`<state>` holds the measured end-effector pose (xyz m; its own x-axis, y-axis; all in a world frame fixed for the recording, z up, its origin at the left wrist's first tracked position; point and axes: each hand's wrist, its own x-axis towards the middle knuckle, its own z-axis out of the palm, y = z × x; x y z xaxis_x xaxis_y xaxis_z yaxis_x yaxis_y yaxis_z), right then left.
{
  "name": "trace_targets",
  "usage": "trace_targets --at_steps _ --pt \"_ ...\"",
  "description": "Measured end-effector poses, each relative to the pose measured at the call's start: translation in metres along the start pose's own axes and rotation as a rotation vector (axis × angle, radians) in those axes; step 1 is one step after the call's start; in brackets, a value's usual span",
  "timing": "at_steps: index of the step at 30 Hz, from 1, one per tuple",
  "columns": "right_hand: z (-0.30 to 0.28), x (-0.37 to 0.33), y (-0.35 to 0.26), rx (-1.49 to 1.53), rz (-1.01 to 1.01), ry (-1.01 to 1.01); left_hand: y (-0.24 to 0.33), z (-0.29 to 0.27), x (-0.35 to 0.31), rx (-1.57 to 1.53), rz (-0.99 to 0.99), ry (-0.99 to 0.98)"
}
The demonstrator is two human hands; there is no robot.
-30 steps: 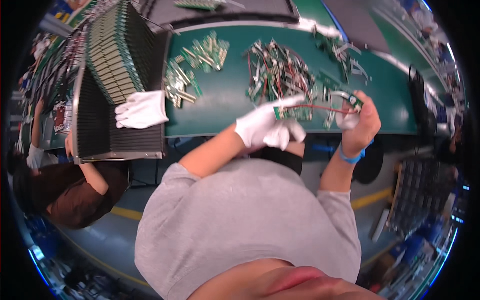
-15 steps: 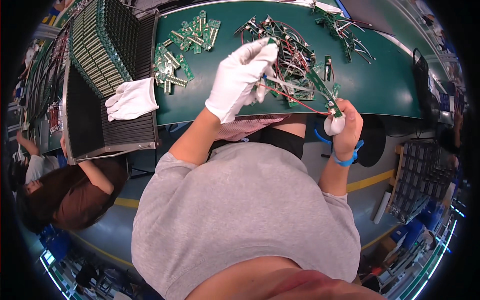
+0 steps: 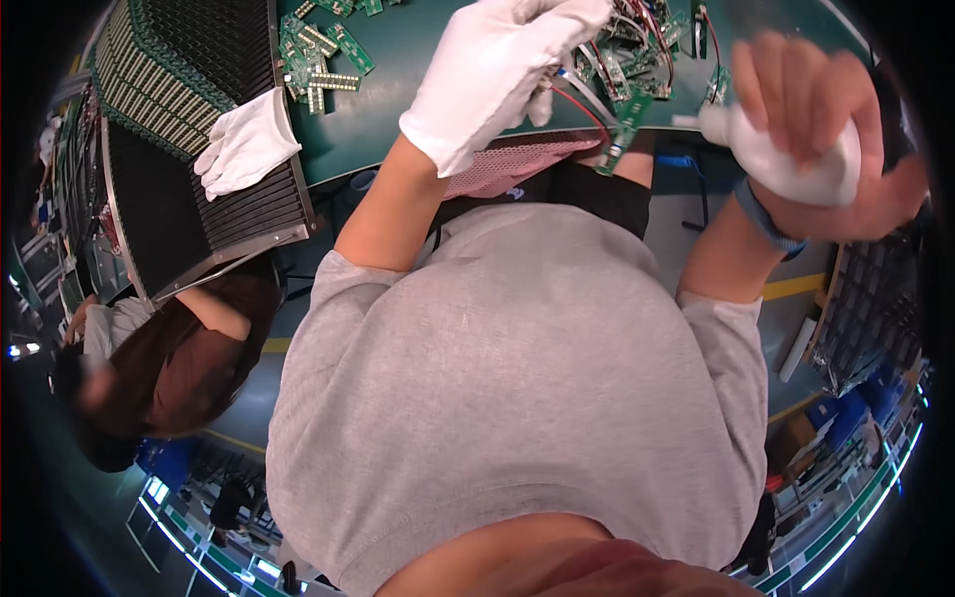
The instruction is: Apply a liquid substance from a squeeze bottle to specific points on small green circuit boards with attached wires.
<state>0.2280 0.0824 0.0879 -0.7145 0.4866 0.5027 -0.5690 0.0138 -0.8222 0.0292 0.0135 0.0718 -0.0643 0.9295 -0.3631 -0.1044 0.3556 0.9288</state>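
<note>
Green tabletop (image 3: 373, 119) curves across the upper part of the view, its near edge just above the person's lap. Closest in, pink mesh cloth (image 3: 517, 167) lies over the lap, below the gloved left hand (image 3: 509, 72). That hand's fingers are curled together, pinching the leads of a wired circuit board (image 3: 625, 137); the exact grip is hidden by the glove. The board hangs to the right of the fingers, tilted, its lower end past the table edge, with red and white wires running back to the hand. Well apart on the right, the bare right hand (image 3: 811, 109), blurred, is wrapped around a white bottle (image 3: 796, 164), whose spout points left toward the board.

Farther up, a pile of wired boards (image 3: 652, 45) sits behind the hanging one, partly covered by the left hand. To the left are loose boards (image 3: 333, 82), then a black rack (image 3: 149, 189) holding rows of boards, a white glove (image 3: 249, 144) lying across it. Beyond the rack is a co-worker in brown (image 3: 204, 353).
</note>
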Motion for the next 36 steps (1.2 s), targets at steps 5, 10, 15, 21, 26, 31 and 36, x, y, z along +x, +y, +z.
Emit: trace_targets --at_steps 5,10,15,21,26,31,36 --pt "0.052 0.035 0.014 0.138 0.072 0.556 -0.017 0.005 0.006 0.201 0.177 -0.086" --pt "0.040 0.031 0.022 -0.223 0.095 0.289 -0.052 -0.008 0.035 1.050 1.519 0.133" --pt "0.041 0.033 0.028 -0.232 0.075 0.285 -0.028 0.008 0.007 0.236 0.458 -0.139" --pt "0.038 0.035 0.030 -0.234 0.083 0.271 -0.026 0.007 0.009 0.278 0.321 -0.154" --pt "0.035 0.035 0.035 -0.206 0.077 0.260 -0.022 0.006 0.011 0.244 0.162 -0.201" --pt "0.038 0.035 0.037 -0.162 0.082 0.327 -0.047 0.003 0.022 0.662 1.020 -0.014" --pt "0.042 0.033 0.039 -0.106 0.085 0.415 -0.039 0.001 0.016 0.543 0.639 -0.130"
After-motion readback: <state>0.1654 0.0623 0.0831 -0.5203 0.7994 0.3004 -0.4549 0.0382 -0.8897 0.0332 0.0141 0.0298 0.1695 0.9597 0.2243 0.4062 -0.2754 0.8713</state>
